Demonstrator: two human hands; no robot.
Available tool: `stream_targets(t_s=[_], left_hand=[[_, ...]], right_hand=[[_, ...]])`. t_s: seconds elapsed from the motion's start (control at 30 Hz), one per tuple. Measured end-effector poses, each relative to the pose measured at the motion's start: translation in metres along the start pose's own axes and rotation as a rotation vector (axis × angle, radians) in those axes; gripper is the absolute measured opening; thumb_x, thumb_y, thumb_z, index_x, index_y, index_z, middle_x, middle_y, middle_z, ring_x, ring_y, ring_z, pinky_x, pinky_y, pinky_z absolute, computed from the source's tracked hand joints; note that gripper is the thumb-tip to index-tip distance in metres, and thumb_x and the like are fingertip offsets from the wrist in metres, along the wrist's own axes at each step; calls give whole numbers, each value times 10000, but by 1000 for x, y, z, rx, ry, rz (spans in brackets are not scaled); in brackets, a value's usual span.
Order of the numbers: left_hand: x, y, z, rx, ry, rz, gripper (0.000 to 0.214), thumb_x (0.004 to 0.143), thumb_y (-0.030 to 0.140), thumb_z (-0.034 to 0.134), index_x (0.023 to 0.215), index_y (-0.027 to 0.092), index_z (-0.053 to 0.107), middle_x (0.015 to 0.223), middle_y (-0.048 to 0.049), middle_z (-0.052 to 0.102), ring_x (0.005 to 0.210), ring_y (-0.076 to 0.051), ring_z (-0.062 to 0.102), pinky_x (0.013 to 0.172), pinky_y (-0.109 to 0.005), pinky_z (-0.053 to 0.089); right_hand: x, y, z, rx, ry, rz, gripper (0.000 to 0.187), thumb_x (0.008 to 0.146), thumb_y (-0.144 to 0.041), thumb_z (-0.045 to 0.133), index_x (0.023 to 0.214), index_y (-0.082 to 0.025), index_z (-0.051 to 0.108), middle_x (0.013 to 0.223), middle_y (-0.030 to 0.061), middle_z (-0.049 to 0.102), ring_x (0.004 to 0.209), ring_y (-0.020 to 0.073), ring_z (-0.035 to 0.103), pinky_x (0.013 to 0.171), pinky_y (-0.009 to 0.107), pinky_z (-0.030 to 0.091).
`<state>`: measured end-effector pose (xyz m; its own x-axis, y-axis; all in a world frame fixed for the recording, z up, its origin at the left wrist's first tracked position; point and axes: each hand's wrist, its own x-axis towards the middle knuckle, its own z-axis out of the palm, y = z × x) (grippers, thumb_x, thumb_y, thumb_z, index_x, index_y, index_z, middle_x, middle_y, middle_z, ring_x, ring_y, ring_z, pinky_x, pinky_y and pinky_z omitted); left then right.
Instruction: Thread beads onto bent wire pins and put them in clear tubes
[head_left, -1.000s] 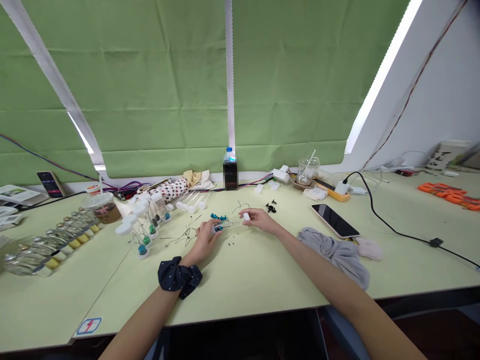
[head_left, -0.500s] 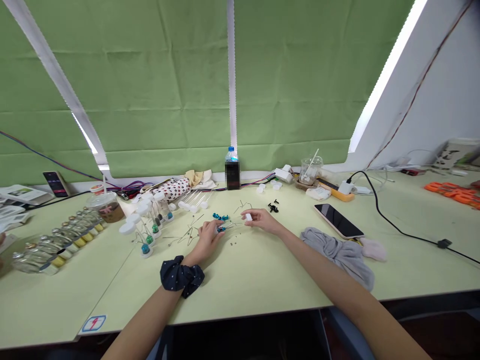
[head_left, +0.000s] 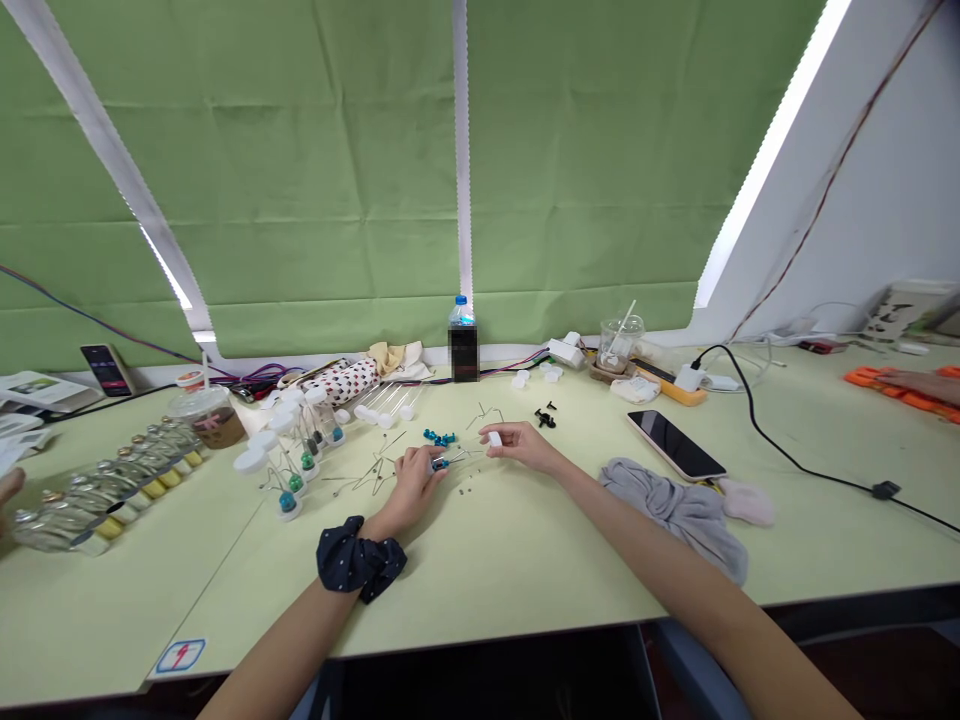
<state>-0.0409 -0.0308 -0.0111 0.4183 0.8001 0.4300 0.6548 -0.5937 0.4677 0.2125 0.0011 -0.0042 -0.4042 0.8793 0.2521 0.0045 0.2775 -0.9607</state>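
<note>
My left hand (head_left: 415, 480) rests low over the table, its fingers closed on a small blue piece (head_left: 439, 464) with a thin metal wire sticking out to the right. Between the thumb and fingers of my right hand (head_left: 523, 446) is a small white cap-like piece (head_left: 494, 439), close to the wire's end. Bent metal wires (head_left: 373, 474) lie left of my left hand. Loose blue pieces (head_left: 437, 437) lie just behind it, and several tiny bits are scattered in front of the wire. Black small parts (head_left: 545, 417) lie beyond my right hand.
White-capped tubes (head_left: 289, 470) with blue and green parts stand at left, beside a row of glass bottles (head_left: 112, 490). A phone (head_left: 676, 444) and grey cloth (head_left: 675, 515) lie at right. A drink bottle (head_left: 463, 345) stands behind. Other people's hands show at both edges.
My left hand has turned slightly, showing more of the blue piece; my right hand stays nearly still. Another person's hand has come over the orange things at right, and one shows more at left.
</note>
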Motion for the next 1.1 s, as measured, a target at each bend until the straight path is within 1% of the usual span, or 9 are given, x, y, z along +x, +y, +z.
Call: stream_targets(t_s=[0.2, 0.3, 0.43, 0.6, 0.77, 0.87, 0.97, 1.03, 1.1], left_hand=[[0, 3, -2, 44, -17, 43, 279, 905, 320, 382, 1135, 185, 465, 1123, -98, 538, 1025, -248, 442, 886, -406, 315], [0, 3, -3, 57, -23, 43, 286, 908, 324, 369, 1135, 182, 470, 1114, -101, 547, 1013, -251, 448, 877, -408, 322], [-1, 1, -1, 72, -10, 32, 288, 906, 318, 379, 1137, 176, 476, 1093, -97, 561, 987, -244, 461, 865, -402, 329], [0, 2, 0, 112, 1, 29, 301, 900, 324, 397, 1140, 167, 490, 1037, -91, 578, 958, -242, 467, 828, -386, 338], [0, 4, -3, 191, -22, 51, 301, 894, 315, 421, 1155, 183, 493, 1032, -93, 588, 942, -244, 478, 797, -379, 337], [-2, 11, -6, 235, -77, 97, 312, 892, 298, 429, 1185, 197, 465, 1025, -90, 596, 929, -241, 495, 788, -377, 333], [-3, 26, -9, 232, -114, 138, 342, 876, 290, 456, 1202, 191, 421, 971, -74, 608, 893, -230, 523, 787, -375, 337], [-2, 36, -11, 209, -94, 139, 328, 865, 279, 470, 1176, 186, 417, 932, -59, 613, 860, -221, 541, 796, -378, 346], [0, 45, -18, 191, -58, 127, 296, 858, 273, 475, 1138, 192, 426, 923, -51, 613, 866, -222, 552, 812, -385, 359]], right_hand=[[-2, -6, -1, -34, -30, 17, 519, 592, -350, 758, 1057, -145, 656, 966, 89, 651, 823, 177, 603, 760, 312, 484], [-2, -5, -1, -37, -42, 30, 516, 594, -355, 754, 1055, -144, 659, 959, 92, 653, 819, 182, 606, 756, 319, 492], [-1, -2, 2, -19, -29, 32, 519, 594, -358, 754, 1055, -142, 657, 960, 95, 657, 816, 183, 612, 751, 321, 499], [-1, -1, 5, 16, 4, 36, 501, 599, -341, 754, 1051, -148, 654, 970, 93, 657, 768, 161, 619, 734, 310, 500], [-1, -4, 8, 21, 8, 34, 482, 617, -317, 748, 1056, -144, 646, 931, 79, 654, 743, 152, 612, 726, 309, 502], [-1, -13, 11, -24, 3, -2, 490, 624, -315, 747, 1073, -149, 642, 926, 68, 648, 774, 161, 604, 728, 302, 500], [-2, -26, 18, -78, 17, -80, 536, 644, -341, 734, 1138, -174, 607, 997, 70, 637, 835, 176, 592, 736, 296, 496], [-2, -34, 23, -88, 12, -146, 603, 659, -352, 727, 1213, -198, 547, 1025, 72, 634, 857, 174, 585, 758, 296, 487], [-3, -39, 26, -96, -5, -194, 656, 683, -375, 709, 1276, -218, 477, 1039, 75, 631, 807, 155, 588, 741, 290, 484]])
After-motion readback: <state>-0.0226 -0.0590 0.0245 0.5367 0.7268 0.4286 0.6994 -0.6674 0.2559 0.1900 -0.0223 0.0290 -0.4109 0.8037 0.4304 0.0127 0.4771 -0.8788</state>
